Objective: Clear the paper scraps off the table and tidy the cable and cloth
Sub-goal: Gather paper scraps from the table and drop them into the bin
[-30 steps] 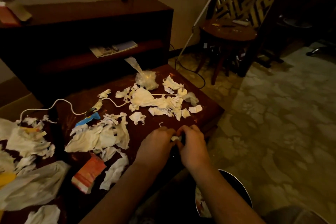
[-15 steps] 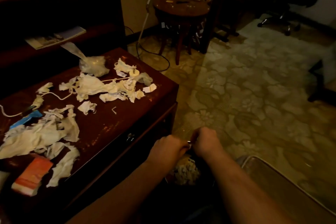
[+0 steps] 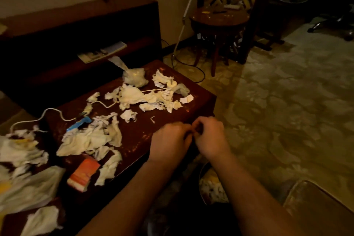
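Left hand (image 3: pixel 169 140) and right hand (image 3: pixel 209 138) meet at the near edge of the dark wooden surface (image 3: pixel 145 132), each grip curled, fingertips touching; whether they pinch anything cannot be told. From the hands, paper scraps (image 3: pixel 134 97) lie at 11 o'clock, the white cable (image 3: pixel 53 109) at 9 o'clock, and a scrap-filled bin (image 3: pixel 199 180) at 5 o'clock.

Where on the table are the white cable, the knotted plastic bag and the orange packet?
white cable (image 3: pixel 50 109), head view, top of its arched loop.
plastic bag (image 3: pixel 135 77), head view, its bulging body.
orange packet (image 3: pixel 84 175), head view, middle of its top face.
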`<move>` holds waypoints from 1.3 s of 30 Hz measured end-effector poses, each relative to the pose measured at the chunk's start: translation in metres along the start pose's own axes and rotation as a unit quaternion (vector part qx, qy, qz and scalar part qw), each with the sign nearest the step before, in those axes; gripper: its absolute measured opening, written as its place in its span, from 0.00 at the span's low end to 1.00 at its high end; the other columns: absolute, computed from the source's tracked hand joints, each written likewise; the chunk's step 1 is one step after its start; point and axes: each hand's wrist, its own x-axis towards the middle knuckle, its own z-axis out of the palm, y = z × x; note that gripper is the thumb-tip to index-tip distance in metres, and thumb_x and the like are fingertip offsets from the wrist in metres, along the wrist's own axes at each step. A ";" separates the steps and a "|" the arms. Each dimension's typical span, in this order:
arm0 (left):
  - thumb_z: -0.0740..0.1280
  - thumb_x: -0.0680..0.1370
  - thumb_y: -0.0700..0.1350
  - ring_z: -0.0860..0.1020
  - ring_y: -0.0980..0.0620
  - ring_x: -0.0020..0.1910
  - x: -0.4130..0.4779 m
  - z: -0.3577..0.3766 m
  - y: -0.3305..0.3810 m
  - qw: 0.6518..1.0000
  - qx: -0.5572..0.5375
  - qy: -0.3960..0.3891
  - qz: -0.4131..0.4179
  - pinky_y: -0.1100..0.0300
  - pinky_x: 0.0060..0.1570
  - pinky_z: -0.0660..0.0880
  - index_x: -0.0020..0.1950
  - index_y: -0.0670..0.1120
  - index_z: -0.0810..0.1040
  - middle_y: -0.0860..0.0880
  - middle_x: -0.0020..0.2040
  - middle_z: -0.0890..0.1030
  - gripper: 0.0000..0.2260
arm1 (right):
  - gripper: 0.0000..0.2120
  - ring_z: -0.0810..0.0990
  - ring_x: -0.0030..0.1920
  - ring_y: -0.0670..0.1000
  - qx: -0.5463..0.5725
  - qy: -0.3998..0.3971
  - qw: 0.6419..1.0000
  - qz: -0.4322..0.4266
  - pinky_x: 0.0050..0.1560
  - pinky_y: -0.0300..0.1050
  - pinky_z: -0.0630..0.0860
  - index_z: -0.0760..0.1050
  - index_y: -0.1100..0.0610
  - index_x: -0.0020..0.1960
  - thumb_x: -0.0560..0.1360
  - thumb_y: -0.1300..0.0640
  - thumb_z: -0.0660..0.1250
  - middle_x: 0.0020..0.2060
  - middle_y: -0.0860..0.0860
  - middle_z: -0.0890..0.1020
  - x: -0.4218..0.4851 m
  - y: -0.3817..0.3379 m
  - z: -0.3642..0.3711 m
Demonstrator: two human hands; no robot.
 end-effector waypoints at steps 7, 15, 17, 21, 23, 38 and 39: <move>0.69 0.79 0.49 0.72 0.55 0.60 0.021 -0.020 -0.078 0.994 0.001 0.086 -0.070 0.60 0.53 0.73 0.61 0.59 0.81 0.60 0.59 0.81 0.11 | 0.24 0.73 0.66 0.50 0.058 0.055 0.996 -0.041 0.67 0.45 0.74 0.74 0.51 0.71 0.76 0.55 0.74 0.69 0.48 0.70 0.041 -0.059 0.042; 0.67 0.80 0.42 0.68 0.52 0.72 0.059 0.007 -0.094 0.997 -0.024 0.029 -0.073 0.52 0.70 0.71 0.72 0.54 0.74 0.53 0.73 0.73 0.21 | 0.23 0.67 0.66 0.52 -0.037 0.016 0.997 -0.068 0.64 0.44 0.69 0.74 0.49 0.71 0.77 0.51 0.72 0.67 0.48 0.72 0.077 -0.036 0.066; 0.69 0.79 0.43 0.69 0.52 0.72 0.064 0.009 -0.090 0.996 -0.040 0.020 -0.081 0.52 0.70 0.71 0.73 0.54 0.73 0.53 0.72 0.73 0.22 | 0.19 0.69 0.64 0.49 -0.025 0.018 0.997 -0.076 0.61 0.40 0.70 0.78 0.50 0.66 0.77 0.52 0.72 0.61 0.47 0.73 0.075 -0.031 0.065; 0.71 0.78 0.44 0.74 0.53 0.67 0.066 0.012 -0.080 0.992 -0.077 -0.011 -0.101 0.55 0.68 0.72 0.72 0.52 0.74 0.51 0.68 0.77 0.23 | 0.13 0.75 0.50 0.43 0.002 0.014 0.995 -0.104 0.50 0.32 0.72 0.80 0.51 0.62 0.78 0.55 0.71 0.53 0.45 0.76 0.072 -0.025 0.060; 0.71 0.78 0.44 0.77 0.53 0.64 0.069 0.011 -0.074 0.992 -0.082 -0.008 -0.096 0.57 0.65 0.74 0.71 0.52 0.76 0.51 0.65 0.80 0.21 | 0.11 0.72 0.42 0.40 0.015 0.009 0.992 -0.124 0.40 0.28 0.67 0.81 0.51 0.60 0.78 0.57 0.70 0.47 0.44 0.75 0.069 -0.021 0.055; 0.74 0.76 0.44 0.80 0.60 0.53 0.071 0.010 -0.053 0.991 -0.103 -0.003 -0.086 0.66 0.56 0.74 0.60 0.52 0.83 0.54 0.56 0.83 0.13 | 0.09 0.81 0.44 0.44 0.088 0.024 0.994 -0.058 0.50 0.42 0.79 0.85 0.52 0.57 0.79 0.54 0.70 0.47 0.46 0.85 0.053 0.016 0.013; 0.75 0.76 0.45 0.80 0.59 0.52 0.071 0.014 -0.047 0.992 -0.104 -0.025 -0.074 0.66 0.55 0.75 0.62 0.52 0.82 0.54 0.57 0.83 0.15 | 0.08 0.81 0.43 0.45 0.089 0.004 0.995 -0.037 0.48 0.42 0.79 0.85 0.52 0.55 0.78 0.55 0.70 0.45 0.46 0.85 0.051 0.022 0.010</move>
